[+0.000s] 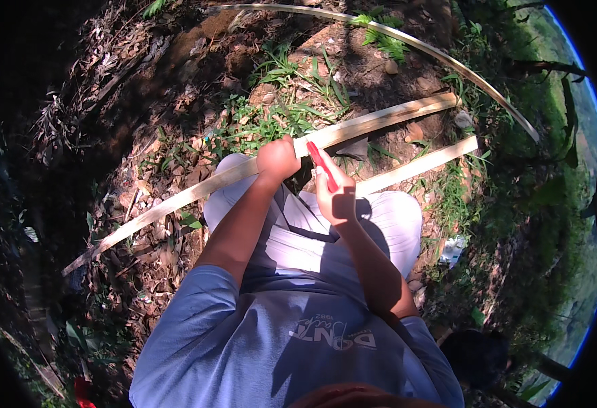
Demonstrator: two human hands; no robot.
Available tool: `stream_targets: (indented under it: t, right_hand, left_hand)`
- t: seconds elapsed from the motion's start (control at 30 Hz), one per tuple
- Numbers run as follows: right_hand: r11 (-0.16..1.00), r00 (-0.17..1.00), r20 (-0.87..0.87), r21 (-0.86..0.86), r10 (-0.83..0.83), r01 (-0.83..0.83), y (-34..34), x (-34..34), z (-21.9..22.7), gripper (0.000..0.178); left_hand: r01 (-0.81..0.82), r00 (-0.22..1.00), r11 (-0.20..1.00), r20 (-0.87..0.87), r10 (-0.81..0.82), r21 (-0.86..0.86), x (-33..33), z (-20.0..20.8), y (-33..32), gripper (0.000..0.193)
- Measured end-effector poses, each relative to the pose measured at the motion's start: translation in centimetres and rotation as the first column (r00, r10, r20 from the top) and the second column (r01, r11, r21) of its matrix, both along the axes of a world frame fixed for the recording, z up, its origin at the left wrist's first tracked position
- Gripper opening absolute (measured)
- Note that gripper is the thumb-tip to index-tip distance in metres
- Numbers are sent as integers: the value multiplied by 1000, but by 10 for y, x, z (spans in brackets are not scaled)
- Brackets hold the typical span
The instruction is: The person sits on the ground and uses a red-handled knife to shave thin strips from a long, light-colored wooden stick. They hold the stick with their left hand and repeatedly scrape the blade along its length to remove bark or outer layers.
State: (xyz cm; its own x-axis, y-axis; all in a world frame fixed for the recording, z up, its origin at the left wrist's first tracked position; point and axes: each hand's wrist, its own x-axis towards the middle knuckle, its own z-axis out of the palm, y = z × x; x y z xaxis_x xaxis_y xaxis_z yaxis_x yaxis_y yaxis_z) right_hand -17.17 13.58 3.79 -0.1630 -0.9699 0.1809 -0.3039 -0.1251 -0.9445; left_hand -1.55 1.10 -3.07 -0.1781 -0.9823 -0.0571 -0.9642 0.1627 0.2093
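Note:
A long pale wooden strip [172, 204] lies slantwise across my lap, its left end low and its right end higher and farther off. My left hand [278, 160] is closed around it near the middle. Just to the right, my right hand [338, 197] grips a slim red tool [321, 163], whose upper end meets the strip's near edge. Whether it is a knife or a marker I cannot make out. A shorter pale wooden piece [421, 163] extends to the right from beside my right knee, its near end hidden behind my right hand and leg.
Another long, thin wooden strip [441, 56] arcs across the far ground. Around me are dry leaves, stones [414, 131], grass [302, 102] and a fern [383, 37]. A whitish scrap [453, 250] lies right of my knee. Green growth [550, 122] borders the right side.

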Motion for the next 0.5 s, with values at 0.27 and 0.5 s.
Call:
stream_targets:
  t: [0.27,0.5]
  right_hand:
    - [993,1000,13,-112,-24,25,-72,21,-32,42]
    - [1000,1000,31,20,4,-5,60,-29,-27,42]
  left_hand:
    - [30,999,992,-43,-25,121,0,12,-12,40]
    - [186,888,696,-422,182,693,35,-21,-79,22]
